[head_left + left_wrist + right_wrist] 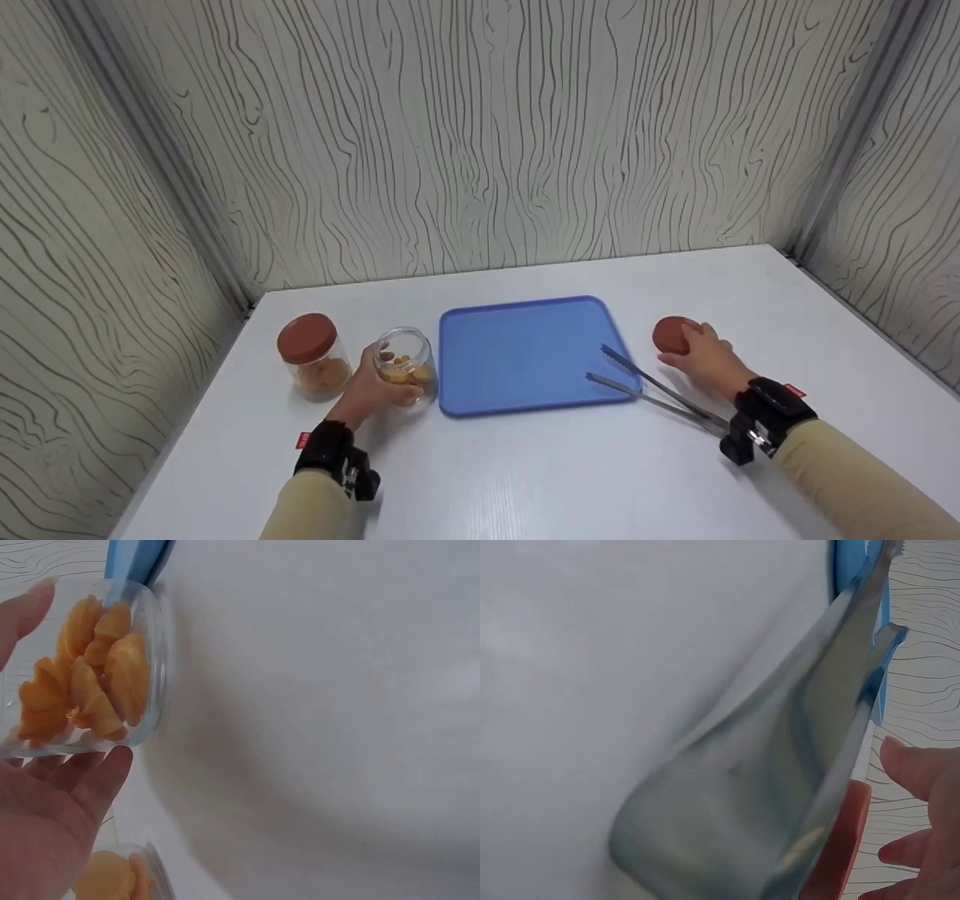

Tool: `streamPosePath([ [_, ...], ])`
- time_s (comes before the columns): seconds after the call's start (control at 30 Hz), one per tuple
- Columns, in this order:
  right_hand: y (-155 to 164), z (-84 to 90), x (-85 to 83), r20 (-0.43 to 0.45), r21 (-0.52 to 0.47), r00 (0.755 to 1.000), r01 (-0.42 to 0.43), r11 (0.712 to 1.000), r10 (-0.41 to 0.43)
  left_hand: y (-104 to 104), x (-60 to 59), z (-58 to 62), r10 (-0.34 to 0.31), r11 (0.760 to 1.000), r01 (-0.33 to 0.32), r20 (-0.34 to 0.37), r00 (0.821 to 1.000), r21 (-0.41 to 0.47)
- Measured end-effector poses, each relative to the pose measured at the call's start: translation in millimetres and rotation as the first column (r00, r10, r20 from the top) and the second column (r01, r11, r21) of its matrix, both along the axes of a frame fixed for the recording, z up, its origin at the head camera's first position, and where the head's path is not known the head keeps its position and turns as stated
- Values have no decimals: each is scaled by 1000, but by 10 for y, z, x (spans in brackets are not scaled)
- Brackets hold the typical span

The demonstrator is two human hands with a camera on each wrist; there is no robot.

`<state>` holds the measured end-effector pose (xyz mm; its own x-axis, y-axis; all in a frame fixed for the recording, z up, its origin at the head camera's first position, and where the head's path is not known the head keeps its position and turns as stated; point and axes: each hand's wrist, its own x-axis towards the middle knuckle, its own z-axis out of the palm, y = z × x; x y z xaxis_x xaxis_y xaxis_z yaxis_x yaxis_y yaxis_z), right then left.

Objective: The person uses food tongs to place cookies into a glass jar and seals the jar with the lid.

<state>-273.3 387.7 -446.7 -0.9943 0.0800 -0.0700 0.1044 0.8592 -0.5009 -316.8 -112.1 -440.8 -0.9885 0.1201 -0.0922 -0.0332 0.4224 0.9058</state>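
Observation:
My left hand (373, 390) grips a clear open jar (425, 352), thumb on one side and fingers on the other. Several orange-yellow, ridged snack pieces (94, 675) lie inside it, and the jar stands on the table left of the blue tray (517, 360). At the right, my right hand (709, 361) hovers at a round reddish-brown lid (667, 335). In the right wrist view, its thumb and fingers are spread above the lid (844, 840), apart from it. Metal tongs (667, 397) lie near that hand, their tips over the tray's right edge.
A second clear jar (324, 379), closed with a reddish-brown lid (307, 337), stands left of my left hand with similar pieces inside. Everything sits on a white table (480, 472). A wood-patterned panel (480, 150) rises behind, with more panels at both sides.

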Motion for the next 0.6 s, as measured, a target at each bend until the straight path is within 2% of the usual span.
streamPosePath([
  [0.33,15,-15,-158,-5,-30,1000,-10,1000,9,2,14,-3,3,1000,-3,0,1000,3],
  [0.6,40,-21,-251,-31,-4,1000,-6,1000,6,-2,-12,-25,1,1000,-1,-1,1000,31],
])
